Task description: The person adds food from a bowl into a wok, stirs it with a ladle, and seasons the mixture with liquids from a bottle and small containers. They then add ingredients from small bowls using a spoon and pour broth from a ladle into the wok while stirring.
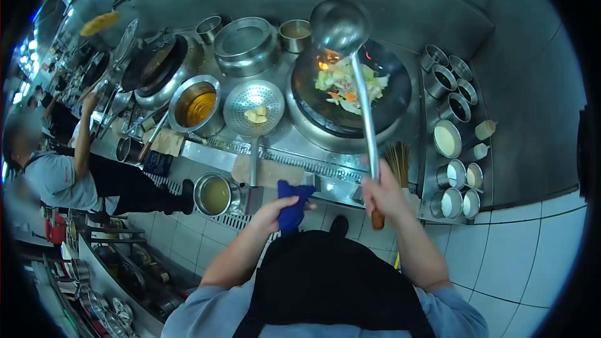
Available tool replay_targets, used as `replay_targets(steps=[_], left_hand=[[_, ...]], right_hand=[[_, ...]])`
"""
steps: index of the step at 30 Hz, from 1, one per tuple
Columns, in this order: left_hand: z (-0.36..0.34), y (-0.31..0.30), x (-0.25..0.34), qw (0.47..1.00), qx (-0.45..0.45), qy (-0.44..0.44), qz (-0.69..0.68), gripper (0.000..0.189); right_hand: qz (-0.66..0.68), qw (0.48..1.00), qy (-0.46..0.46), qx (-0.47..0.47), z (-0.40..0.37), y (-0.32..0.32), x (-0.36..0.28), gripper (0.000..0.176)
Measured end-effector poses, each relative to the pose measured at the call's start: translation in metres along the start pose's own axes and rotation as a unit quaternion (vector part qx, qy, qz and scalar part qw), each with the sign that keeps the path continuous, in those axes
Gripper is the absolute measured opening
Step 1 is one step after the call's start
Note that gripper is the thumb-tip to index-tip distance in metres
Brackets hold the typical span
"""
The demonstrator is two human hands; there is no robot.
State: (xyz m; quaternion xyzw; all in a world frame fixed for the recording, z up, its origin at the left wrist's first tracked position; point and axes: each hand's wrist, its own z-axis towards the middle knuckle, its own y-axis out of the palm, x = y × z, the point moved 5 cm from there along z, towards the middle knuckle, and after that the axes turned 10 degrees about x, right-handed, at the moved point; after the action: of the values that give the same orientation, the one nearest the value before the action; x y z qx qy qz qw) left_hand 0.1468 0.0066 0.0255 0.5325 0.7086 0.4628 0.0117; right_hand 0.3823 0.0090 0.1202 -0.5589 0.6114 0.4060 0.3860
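Observation:
My right hand (383, 195) is closed around the handle of a long metal ladle (341, 25), near its wooden end. The ladle's bowl is raised above the back of a dark wok (397, 97) on the stove. Inside the wok lie chopped vegetables (350, 84), pale green with bits of orange, and small flames show at the back left. In my left hand (275, 211) is a folded blue cloth (295, 208), pinched in front of my apron, apart from the wok.
A perforated strainer (241, 105) holding pale pieces rests left of the wok, beside a pot of amber liquid (200, 106). Seasoning containers (446, 138) line the right shelf. A bamboo brush (398, 161) stands at the stove's front edge. A co-worker (69, 175) stands at left, near another wok (150, 66).

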Motion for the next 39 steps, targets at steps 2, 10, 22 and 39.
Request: replay_targets(steps=[2,10,22,39], left_hand=[[-0.034,-0.048,0.004,0.997,0.063,0.042,0.013,0.05],[-0.177,-0.217,-0.046,0.957,0.286,0.039,-0.037,0.039],[-0.289,-0.267,-0.098,0.882,0.442,0.039,-0.159,0.042],[-0.299,-0.306,-0.107,0.855,0.487,0.036,-0.174,0.046]], right_hand=[[-0.028,0.999,0.016,-0.025,-0.018,0.032,0.002,0.045],[0.026,0.901,0.261,-0.346,-0.035,0.188,0.062,0.031],[-0.551,0.809,-0.027,-0.203,0.095,0.362,0.263,0.035],[0.026,0.848,0.455,-0.272,0.105,0.319,0.317,0.013]])
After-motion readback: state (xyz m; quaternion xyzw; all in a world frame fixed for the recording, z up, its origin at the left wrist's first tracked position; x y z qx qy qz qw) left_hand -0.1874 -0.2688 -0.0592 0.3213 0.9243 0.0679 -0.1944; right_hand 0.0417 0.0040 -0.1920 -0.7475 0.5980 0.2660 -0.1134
